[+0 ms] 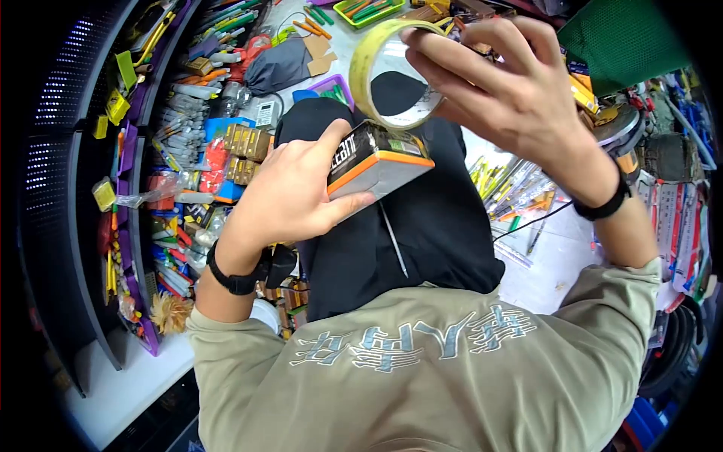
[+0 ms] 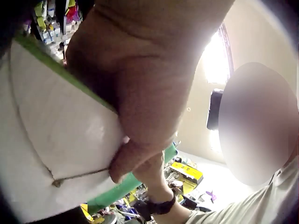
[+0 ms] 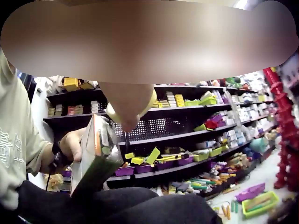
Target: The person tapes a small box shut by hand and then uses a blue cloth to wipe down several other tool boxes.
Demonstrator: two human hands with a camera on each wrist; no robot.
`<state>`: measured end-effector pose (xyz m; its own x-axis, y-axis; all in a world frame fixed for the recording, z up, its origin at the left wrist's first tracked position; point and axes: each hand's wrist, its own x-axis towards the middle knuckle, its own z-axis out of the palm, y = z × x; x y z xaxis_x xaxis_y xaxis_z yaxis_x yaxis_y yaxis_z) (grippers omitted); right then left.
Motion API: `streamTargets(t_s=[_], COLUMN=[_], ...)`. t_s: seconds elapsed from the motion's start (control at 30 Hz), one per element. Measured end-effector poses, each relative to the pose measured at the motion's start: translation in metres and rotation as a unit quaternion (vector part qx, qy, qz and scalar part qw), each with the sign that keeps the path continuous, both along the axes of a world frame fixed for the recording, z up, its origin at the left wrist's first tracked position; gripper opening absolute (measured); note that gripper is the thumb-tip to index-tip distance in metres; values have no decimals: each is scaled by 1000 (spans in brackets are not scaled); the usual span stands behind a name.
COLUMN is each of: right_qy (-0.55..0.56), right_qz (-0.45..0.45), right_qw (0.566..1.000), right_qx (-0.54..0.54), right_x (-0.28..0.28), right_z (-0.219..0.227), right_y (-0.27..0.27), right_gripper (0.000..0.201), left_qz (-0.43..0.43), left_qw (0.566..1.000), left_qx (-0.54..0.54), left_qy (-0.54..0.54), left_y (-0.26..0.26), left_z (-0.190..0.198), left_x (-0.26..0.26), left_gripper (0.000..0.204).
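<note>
A box with a black printed side and an orange edge (image 1: pixel 385 181) is gripped by my left hand (image 1: pixel 290 192), thumb across its pale face and fingers on the far side. Seen from the left wrist, that box (image 2: pixel 60 126) shows a broad white face beside the hand (image 2: pixel 149 84). A roll of yellowish tape (image 1: pixel 364 71) stands on edge just above the box, its rim pinched by my right hand (image 1: pixel 520 98). In the right wrist view the roll (image 3: pixel 152 101) is partly behind the right hand (image 3: pixel 127 100); the box (image 3: pixel 87 163) is tilted below. Whether roll and box touch, I cannot tell.
Black trousers (image 1: pixel 429 241) lie under the hands. Packed pens and small boxes (image 1: pixel 245 147) are at the left, loose pens (image 1: pixel 508 184) at the right. Black shelves (image 1: pixel 56 188) stand far left. A green tray (image 1: pixel 369 10) and a green mesh bin (image 1: pixel 633 41) are at the back.
</note>
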<state>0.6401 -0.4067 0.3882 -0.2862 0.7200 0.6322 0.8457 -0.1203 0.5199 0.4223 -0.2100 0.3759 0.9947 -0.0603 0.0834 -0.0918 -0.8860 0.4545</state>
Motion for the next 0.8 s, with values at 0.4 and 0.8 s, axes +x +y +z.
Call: streamTargets(t_s=[0.4,0.8], right_qy=[374,590], right_qz=[-17,109], right_qw=[927,799], right_qx=[-21,42], right_x=[-22,-35], right_z=[-55,-73], right_y=[-8,3], right_gripper=[31,35], left_qz=[98,-20], left_qw=[988,861], left_qx=[-67,-508], left_qy=[99,-29], left_y=[-55,-51], left_z=[-24,-77], left_x=[16,47], left_gripper=[70,62])
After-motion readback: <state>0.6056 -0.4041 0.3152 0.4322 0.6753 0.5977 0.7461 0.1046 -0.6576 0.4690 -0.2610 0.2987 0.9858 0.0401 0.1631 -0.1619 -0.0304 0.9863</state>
